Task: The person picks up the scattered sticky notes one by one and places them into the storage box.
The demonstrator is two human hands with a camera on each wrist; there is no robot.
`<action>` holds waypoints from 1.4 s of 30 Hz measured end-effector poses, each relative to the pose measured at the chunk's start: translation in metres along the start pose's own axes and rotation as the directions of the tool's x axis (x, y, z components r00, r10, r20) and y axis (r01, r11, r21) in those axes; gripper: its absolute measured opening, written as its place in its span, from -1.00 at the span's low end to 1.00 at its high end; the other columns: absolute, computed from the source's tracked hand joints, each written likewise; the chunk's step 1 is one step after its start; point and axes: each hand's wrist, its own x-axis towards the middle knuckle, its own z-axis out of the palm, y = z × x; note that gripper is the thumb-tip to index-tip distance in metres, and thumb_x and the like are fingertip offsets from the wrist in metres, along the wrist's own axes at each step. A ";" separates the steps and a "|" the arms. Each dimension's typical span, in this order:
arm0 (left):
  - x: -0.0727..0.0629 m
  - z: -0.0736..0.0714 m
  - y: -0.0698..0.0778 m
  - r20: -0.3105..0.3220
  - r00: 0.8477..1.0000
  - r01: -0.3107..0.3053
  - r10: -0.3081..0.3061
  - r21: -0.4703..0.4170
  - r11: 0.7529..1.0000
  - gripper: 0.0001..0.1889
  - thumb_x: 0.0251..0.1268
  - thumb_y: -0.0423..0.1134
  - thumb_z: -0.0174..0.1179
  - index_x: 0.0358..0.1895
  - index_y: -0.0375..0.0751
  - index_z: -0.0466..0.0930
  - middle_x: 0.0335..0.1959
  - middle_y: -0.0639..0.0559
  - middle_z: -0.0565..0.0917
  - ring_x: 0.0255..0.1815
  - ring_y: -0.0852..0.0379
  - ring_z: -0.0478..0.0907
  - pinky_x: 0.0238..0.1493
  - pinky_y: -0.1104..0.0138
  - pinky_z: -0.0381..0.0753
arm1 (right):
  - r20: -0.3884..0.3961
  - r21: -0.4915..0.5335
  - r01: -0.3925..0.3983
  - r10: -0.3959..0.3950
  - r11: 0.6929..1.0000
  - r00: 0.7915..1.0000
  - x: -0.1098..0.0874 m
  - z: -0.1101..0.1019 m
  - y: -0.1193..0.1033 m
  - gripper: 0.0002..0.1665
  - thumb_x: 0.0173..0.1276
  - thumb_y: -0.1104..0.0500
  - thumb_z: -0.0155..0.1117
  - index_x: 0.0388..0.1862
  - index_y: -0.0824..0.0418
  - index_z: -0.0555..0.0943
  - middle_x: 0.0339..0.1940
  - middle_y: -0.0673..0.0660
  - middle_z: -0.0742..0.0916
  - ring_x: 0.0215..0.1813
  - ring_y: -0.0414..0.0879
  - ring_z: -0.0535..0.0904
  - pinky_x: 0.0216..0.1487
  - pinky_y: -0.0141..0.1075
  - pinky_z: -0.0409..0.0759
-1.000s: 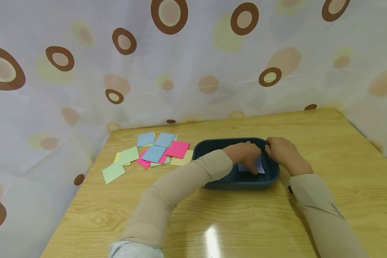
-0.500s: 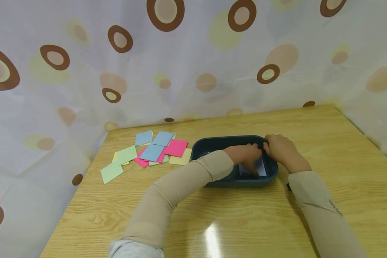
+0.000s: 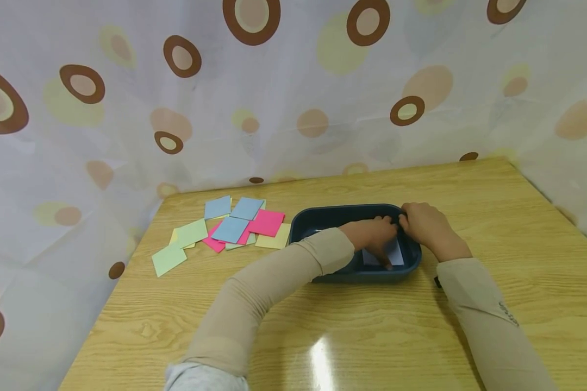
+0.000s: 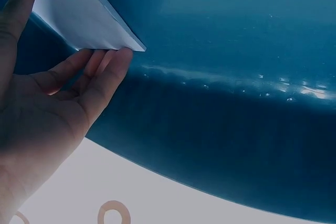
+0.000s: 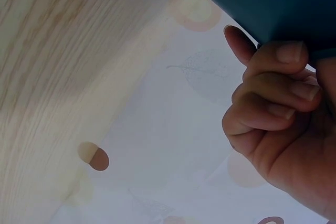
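A dark blue plastic bin [image 3: 367, 278] stands on the table, with both hands at its right part. My left hand [image 3: 374, 234] reaches inside it and grips a small stack of white paper [image 3: 395, 255]. In the left wrist view, the thumb is at one edge of the paper stack [image 4: 79, 17] and the fingertips [image 4: 123, 56] press the opposite edge. My right hand [image 3: 431, 231] holds the bin's far right corner. Seen from the right wrist, its fingers [image 5: 273, 90] curl at the rim. My left forearm hides part of the bin's left half.
Left of the bin, blue sticky notes [image 3: 230, 229], pink sticky notes [image 3: 267, 222], green sticky notes [image 3: 169, 259] and yellow sticky notes [image 3: 274, 237] lie spread and overlapping on the wooden table [image 3: 362, 331]. A patterned curtain [image 3: 293, 81] hangs along the table's back edge.
More of the white paper shows beneath my left hand than a second ago. The left hand's fingers have shifted slightly; my right hand stays on the corner. The head view has tilted a little.
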 end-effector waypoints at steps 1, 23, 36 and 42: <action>0.000 0.000 0.000 -0.001 1.000 0.004 -0.004 -0.001 1.000 0.03 0.08 0.43 0.14 0.49 -0.16 0.07 0.36 -0.08 0.25 0.28 0.06 0.25 0.29 0.37 0.23 | -0.001 0.000 0.002 -0.002 1.000 1.000 0.000 0.000 0.000 -0.77 0.41 0.32 0.02 -0.46 0.37 0.49 -0.62 0.17 0.53 -0.59 -0.01 0.44 -0.55 -0.18 0.38; -0.023 -0.002 -0.034 -0.115 0.993 -0.063 0.040 -0.207 0.976 -0.19 0.22 0.28 0.13 0.41 -0.13 0.21 0.28 -0.02 0.37 0.28 0.11 0.33 0.26 0.37 0.29 | 0.012 -0.004 -0.024 0.024 1.000 1.000 0.005 -0.001 -0.008 -0.80 0.39 0.32 0.04 -0.42 0.39 0.50 -0.57 0.19 0.57 -0.55 0.01 0.46 -0.54 -0.19 0.39; -0.066 0.009 -0.086 -0.367 0.928 -0.214 0.059 -0.398 0.892 -0.58 0.38 -0.07 0.17 0.16 -0.27 0.51 -0.14 -0.06 0.59 -0.18 0.14 0.50 -0.04 0.38 0.44 | 0.013 -0.014 -0.017 0.018 1.000 1.000 0.004 -0.002 -0.005 -0.75 0.39 0.32 0.03 -0.21 0.54 0.53 -0.47 0.28 0.63 -0.48 0.05 0.51 -0.45 -0.09 0.47; -0.097 0.021 -0.119 -0.438 0.895 -0.204 -0.085 -0.571 0.796 -0.64 0.40 -0.18 0.15 0.12 -0.34 0.52 -0.03 -0.14 0.61 -0.05 0.06 0.54 0.02 0.37 0.47 | 0.011 -0.026 -0.011 0.011 1.000 1.000 0.001 -0.001 -0.002 -0.74 0.38 0.32 0.03 -0.19 0.58 0.51 -0.45 0.32 0.63 -0.47 0.08 0.52 -0.43 -0.06 0.49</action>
